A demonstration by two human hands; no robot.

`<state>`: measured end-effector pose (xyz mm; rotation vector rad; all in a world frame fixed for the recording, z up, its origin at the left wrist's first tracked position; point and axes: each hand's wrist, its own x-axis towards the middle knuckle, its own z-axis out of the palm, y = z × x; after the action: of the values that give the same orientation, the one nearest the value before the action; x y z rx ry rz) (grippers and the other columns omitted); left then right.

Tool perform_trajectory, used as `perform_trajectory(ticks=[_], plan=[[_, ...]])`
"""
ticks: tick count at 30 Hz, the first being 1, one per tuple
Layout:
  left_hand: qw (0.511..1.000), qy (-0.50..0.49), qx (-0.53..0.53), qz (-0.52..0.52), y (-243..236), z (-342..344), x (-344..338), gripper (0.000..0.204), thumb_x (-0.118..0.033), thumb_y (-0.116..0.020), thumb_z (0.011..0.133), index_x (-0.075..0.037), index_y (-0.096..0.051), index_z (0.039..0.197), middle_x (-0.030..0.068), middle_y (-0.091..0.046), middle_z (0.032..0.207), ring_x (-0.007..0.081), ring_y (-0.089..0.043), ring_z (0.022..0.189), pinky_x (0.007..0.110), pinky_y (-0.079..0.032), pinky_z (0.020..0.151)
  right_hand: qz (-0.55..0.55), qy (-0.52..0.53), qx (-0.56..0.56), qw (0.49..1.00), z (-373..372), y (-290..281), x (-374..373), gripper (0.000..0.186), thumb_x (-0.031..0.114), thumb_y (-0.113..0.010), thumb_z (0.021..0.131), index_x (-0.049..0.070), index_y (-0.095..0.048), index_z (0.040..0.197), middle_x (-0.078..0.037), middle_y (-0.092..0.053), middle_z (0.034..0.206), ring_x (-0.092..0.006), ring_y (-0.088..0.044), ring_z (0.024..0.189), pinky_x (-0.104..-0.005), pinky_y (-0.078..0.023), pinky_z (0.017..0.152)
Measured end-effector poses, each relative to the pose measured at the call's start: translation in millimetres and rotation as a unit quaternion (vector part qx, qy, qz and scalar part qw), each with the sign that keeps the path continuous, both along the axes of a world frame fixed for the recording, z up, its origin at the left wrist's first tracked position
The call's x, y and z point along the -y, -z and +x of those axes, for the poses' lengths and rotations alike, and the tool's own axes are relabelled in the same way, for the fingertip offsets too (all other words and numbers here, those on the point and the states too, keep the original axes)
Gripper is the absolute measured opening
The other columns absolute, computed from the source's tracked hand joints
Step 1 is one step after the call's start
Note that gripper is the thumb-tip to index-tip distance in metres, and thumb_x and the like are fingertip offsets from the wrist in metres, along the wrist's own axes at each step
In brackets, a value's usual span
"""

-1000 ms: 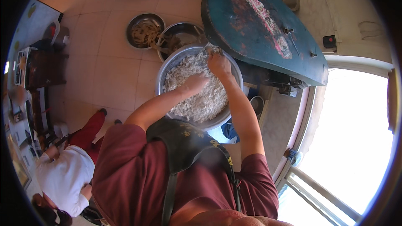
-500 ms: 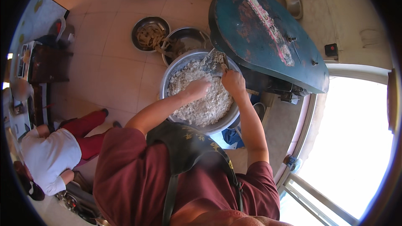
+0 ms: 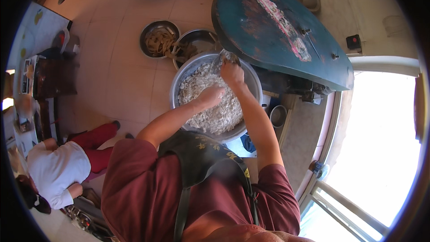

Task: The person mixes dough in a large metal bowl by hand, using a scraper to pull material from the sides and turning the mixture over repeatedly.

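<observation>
A large metal bowl [image 3: 255, 85] in front of me holds a crumbly, pale flour mixture [image 3: 219, 116]. My left hand [image 3: 211, 97] rests over the middle of the mixture, its fingers curled together; whether anything is in them is hidden. Near the bowl's far side, my right hand [image 3: 233, 72] grips a metal scraper [image 3: 230, 56], whose blade is mostly covered by the hand and dips toward the mixture at the far rim.
Beyond the bowl stand a metal basin [image 3: 204, 40] and a smaller bowl of brownish strips [image 3: 160, 40]. A big blue-green machine cover [image 3: 277, 31] overhangs the right side. A person in a white shirt [image 3: 60, 172] is at the left. A small metal pot [image 3: 278, 115] stands at right.
My right hand has moved left with the scraper, which has turned so that less of its blade shows. The left hand stays nearly in place.
</observation>
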<state>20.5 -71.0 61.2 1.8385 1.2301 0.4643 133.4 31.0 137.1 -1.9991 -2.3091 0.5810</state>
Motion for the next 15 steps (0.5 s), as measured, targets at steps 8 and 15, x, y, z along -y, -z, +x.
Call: perform_trajectory(ticks=[8,15], plan=[[0.99,-0.076,-0.01,0.115,-49.6,9.5,-51.2,0.033,-0.005,-0.071,0.076,-0.006,-0.06,0.107,0.0158,-0.053,0.11,0.0369,-0.059,0.099,0.045,-0.051,0.082,0.024,0.011,-0.025,0.999,53.2,-31.4,25.7,0.037,0.029,-0.049,0.095,-0.003,-0.067,0.093,-0.028,-0.068,0.082,-0.0442,-0.068,0.078,-0.053,-0.055,0.073],[0.951,-0.039,-0.045,0.304,-53.1,13.8,-87.2,0.049,-0.001,-0.068,0.076,-0.004,-0.054,0.123,0.0196,-0.051,0.123,0.0398,-0.051,0.116,0.05,-0.044,0.096,0.006,0.045,-0.054,0.997,73.7,-20.8,41.7,0.039,0.033,-0.05,0.094,-0.002,-0.067,0.096,-0.031,-0.067,0.084,-0.0478,-0.066,0.078,-0.0553,-0.053,0.075]])
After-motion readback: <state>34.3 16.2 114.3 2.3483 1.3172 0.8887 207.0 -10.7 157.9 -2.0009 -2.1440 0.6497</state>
